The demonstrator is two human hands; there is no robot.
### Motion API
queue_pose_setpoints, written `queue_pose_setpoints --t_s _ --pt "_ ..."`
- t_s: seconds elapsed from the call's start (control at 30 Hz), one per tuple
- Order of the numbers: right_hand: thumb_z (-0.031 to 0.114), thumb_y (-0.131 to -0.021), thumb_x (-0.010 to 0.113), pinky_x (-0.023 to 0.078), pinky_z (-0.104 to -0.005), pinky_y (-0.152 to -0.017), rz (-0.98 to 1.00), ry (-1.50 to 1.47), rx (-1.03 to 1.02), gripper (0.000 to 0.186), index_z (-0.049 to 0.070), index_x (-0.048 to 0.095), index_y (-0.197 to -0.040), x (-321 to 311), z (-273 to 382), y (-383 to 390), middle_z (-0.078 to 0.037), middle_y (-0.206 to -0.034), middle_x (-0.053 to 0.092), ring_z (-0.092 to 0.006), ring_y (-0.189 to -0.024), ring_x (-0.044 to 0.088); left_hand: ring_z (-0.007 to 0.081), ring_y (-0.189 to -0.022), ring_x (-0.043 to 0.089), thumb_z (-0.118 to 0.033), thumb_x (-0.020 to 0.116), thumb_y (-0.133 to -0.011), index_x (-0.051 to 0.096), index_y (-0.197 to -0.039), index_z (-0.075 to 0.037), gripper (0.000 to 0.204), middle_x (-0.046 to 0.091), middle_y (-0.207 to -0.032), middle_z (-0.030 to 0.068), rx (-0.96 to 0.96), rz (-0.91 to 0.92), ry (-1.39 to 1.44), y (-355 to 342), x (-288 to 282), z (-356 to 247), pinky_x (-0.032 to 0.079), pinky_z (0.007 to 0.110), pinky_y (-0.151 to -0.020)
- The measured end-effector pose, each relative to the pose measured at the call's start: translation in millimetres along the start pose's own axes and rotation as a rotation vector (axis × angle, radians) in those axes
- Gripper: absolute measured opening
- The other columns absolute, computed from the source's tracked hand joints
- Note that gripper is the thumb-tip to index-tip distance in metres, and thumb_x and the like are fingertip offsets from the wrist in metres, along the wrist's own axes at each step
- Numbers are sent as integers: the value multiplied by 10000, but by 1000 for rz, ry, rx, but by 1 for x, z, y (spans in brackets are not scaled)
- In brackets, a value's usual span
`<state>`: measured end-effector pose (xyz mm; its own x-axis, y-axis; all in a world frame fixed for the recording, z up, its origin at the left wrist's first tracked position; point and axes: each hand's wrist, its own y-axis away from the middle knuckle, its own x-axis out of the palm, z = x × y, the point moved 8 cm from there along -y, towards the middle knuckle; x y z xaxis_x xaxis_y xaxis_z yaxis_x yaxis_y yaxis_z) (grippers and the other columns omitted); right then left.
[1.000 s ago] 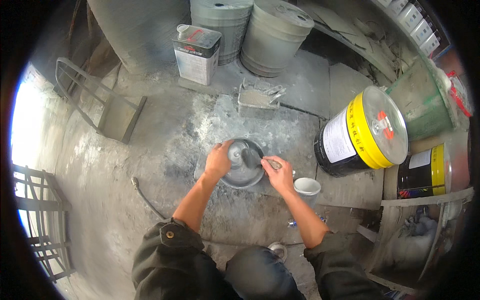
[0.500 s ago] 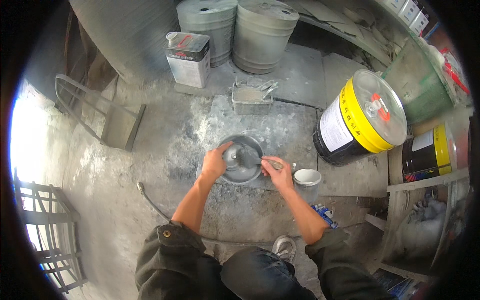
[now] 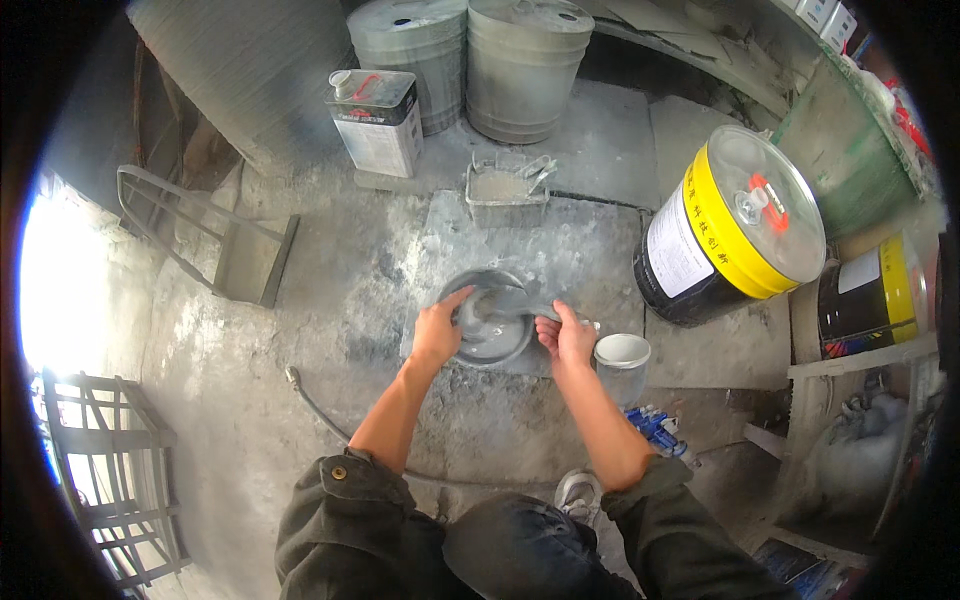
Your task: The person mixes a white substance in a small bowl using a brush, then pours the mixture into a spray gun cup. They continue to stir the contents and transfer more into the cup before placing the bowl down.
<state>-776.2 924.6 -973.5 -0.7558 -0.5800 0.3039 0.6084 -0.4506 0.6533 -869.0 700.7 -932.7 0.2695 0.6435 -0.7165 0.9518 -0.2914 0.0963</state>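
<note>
A round grey metal basin (image 3: 524, 342) stands on the floor slab in front of me, with wet grey paste (image 3: 487, 342) inside. My left hand (image 3: 437, 328) grips its left rim, the index finger reaching over the edge. My right hand (image 3: 568, 335), at the right rim, is closed around the handle of a grey-coated putty knife (image 3: 512, 303). The blade lies over the paste in the upper part of the basin. Just right of that hand is a small pale tub (image 3: 622, 352).
Behind the basin stands a grey tray (image 3: 507, 212) holding tools. A square can (image 3: 377, 125) and two large drums (image 3: 525, 75) are farther back. To the right is a black-and-yellow drum (image 3: 735, 225). A hose (image 3: 318, 405) and a blue tool (image 3: 657, 430) lie nearby.
The putty knife has swept toward the far side of the basin, and its blade has turned. My right hand has shifted slightly with it. My left hand keeps its place on the rim.
</note>
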Motion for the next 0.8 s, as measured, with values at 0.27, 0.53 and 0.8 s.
queue_pose_setpoints --t_s 0.27,0.53,0.8 --pt "222 -913 706 514 -282 -567 550 632 -401 257 -20 708 -1001 44 8 30 -110 -781 722 -169 -606 662 313 -796 700 57 644 -724 615 -1344 -240 689 711 -852 160 -28 45 -126 -2 -4 15 557 390 -762" --pt "229 -854 730 543 -420 -710 700 1327 -996 200 93 733 -1000 69 56 51 -129 -970 722 -325 -846 691 358 -828 699 51 592 -734 606 -1328 -217 652 709 -857 175 15 25 -180 1 -8 6 553 431 -764" --pt "226 -879 732 540 -326 -620 613 1046 -658 235 75 728 -1060 56 29 32 -116 -823 735 -237 -677 698 400 -922 668 54 652 -743 517 -1410 -259 750 699 -948 194 -162 34 -63 3 -6 5 534 471 -832"
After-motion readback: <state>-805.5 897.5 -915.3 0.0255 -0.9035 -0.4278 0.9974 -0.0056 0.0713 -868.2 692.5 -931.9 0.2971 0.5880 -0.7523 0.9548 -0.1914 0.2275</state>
